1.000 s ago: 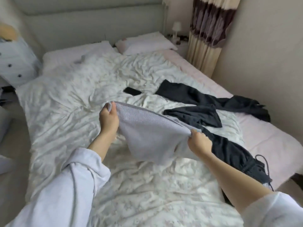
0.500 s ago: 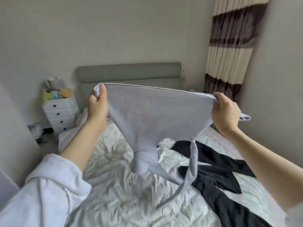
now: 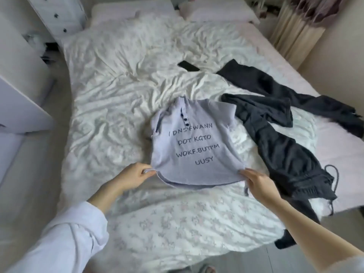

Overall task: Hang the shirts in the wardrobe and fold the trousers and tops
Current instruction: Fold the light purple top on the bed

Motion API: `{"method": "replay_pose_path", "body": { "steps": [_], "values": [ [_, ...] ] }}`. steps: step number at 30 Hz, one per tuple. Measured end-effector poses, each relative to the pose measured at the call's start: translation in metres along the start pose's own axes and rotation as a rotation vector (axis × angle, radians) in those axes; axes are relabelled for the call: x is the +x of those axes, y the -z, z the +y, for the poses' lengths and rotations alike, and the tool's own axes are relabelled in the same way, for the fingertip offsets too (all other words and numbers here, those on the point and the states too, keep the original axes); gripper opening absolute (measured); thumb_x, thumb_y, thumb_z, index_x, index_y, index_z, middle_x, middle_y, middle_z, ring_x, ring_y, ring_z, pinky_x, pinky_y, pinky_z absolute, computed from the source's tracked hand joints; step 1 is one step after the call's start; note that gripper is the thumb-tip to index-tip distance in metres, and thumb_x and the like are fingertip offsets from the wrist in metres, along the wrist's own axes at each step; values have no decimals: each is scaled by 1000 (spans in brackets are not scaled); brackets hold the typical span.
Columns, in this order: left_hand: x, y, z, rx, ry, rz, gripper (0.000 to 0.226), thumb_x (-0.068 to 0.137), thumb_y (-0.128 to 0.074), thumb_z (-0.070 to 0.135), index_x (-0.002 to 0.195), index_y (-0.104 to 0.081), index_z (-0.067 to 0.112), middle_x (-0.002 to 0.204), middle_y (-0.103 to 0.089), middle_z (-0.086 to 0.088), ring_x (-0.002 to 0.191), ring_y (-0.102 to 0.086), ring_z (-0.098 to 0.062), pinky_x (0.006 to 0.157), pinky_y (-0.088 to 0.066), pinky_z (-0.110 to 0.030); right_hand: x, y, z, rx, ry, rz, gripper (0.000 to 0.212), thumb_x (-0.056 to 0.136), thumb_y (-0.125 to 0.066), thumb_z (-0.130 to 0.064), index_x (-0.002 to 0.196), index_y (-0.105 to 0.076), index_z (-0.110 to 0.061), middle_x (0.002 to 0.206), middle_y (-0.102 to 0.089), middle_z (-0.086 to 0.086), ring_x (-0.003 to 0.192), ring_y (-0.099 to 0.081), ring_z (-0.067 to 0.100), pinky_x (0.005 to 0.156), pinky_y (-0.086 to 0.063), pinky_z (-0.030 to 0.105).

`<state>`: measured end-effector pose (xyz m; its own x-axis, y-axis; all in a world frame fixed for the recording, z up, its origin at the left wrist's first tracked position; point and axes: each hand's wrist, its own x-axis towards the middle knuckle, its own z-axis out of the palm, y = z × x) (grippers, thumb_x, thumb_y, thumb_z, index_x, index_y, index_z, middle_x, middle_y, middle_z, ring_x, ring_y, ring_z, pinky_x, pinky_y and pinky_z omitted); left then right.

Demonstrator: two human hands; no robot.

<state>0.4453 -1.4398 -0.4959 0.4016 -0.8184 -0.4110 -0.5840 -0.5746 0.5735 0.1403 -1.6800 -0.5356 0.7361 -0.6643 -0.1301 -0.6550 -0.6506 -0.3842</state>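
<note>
Rumpled white bed [image 3: 122, 79], white drawers [image 3: 59, 14] left, striped curtain [image 3: 299, 22] right

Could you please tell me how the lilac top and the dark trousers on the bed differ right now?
The lilac top lies spread flat, printed side up; the dark trousers lie crumpled and twisted. The top is pale with dark lettering and buttons; the trousers are plain charcoal with a drawstring. The left hand and right hand each pinch the top's hem; nothing touches the trousers. Both rest on the white duvet, unfolded.
</note>
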Motion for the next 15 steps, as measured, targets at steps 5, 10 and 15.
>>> {"method": "replay_pose_path", "body": {
  "steps": [5, 10, 15],
  "values": [
    [-34, -95, -32, 334, 59, -161, 27, 95, -47, 32, 85, -59, 11, 96, -63, -6, 94, -59, -24, 72, -38, -30, -41, -60, 33, -146, 179, -183, 44, 86, -48, 7, 123, -60, -13, 128, -59, 0, 126, -48, 15, 114, -16, 32],
    [-58, -174, -23, 604, 271, -388, 33, 95, -41, 40, 114, -58, 19, 126, -57, -4, 116, -53, -26, 88, -41, -31, -111, -103, 49, -348, 170, -472, 49, 92, -40, -7, 133, -47, -32, 137, -47, -17, 129, -38, 6, 109, -18, 24],
    [-76, -208, -25, 525, 425, -857, 57, 90, -53, 41, 142, -36, 24, 149, -33, 0, 134, -35, -23, 105, -32, -35, -143, -117, 62, -237, -108, -819, 44, 98, -36, -22, 141, -36, -32, 149, -34, -8, 138, -29, 17, 111, -26, 38]
  ]
}}
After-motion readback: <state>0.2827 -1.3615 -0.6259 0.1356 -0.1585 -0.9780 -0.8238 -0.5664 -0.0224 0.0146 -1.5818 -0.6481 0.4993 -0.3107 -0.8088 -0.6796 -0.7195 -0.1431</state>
